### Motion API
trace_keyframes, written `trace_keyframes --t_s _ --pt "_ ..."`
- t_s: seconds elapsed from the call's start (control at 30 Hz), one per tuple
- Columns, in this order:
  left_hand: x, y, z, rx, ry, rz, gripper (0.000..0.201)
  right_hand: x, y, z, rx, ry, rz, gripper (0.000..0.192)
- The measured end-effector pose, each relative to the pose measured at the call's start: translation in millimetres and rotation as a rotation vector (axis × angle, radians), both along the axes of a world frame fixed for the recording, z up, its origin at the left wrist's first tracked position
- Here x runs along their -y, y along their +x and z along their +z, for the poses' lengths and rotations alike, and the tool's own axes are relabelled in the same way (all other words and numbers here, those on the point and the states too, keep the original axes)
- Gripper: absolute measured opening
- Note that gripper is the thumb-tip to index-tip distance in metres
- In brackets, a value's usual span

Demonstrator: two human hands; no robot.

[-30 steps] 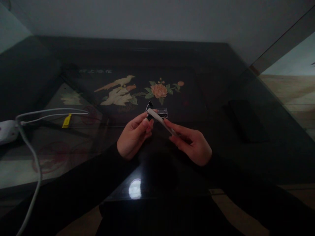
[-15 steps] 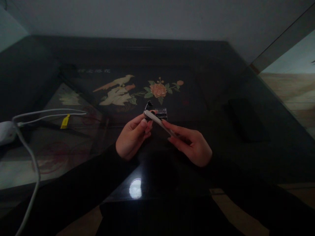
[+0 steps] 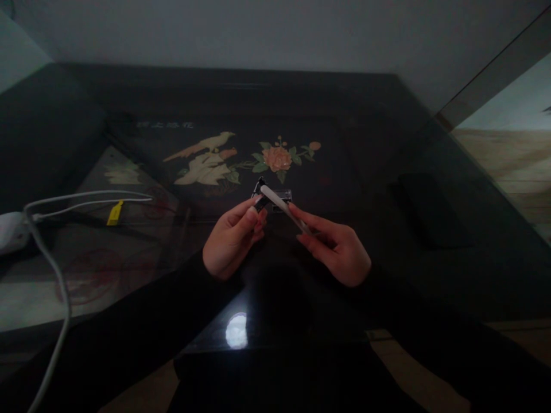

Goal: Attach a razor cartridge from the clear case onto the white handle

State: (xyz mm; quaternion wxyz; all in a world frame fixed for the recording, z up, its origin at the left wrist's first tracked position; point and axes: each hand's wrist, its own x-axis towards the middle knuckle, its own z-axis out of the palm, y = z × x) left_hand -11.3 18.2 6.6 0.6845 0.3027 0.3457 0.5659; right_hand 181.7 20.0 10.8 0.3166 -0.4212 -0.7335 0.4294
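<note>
My left hand (image 3: 232,238) is closed, with thumb and fingers pinching a small black object (image 3: 260,202) that has a shiny upper end. What kind of object it is does not show in the dim light. Between the thumb and fingers of my right hand (image 3: 338,246) is a narrow pale strip (image 3: 282,204) with a rounded end. It slants up to the left, and its tip lies over or against the black object's upper part; contact is hard to judge. Just behind the strip, a small clear case (image 3: 284,195) is partly hidden.
The dark glossy tabletop (image 3: 379,275) has a bird-and-flower picture (image 3: 275,158). At the left are a white cable (image 3: 58,269) with a yellow tag (image 3: 114,213) and a white plug block (image 3: 12,229). A black flat rectangular object (image 3: 433,209) lies at the right.
The pale strip's tip has shifted up and slightly right along the black object, uncovering more of it. My left hand has stayed almost in place.
</note>
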Motion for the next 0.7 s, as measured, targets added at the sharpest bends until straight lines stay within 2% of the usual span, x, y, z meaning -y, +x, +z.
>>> trace_keyframes --t_s 0.3,0.7 --pt "-0.9 -1.8 -4.6 -0.035 0.037 -0.008 0.046 6.8 -0.3 4.3 -0.064 -0.033 0.135 0.044" --pt "-0.5 -0.4 -1.5 -0.023 0.038 0.001 0.048 4.1 -0.6 1.7 -0.044 0.013 0.085 0.043"
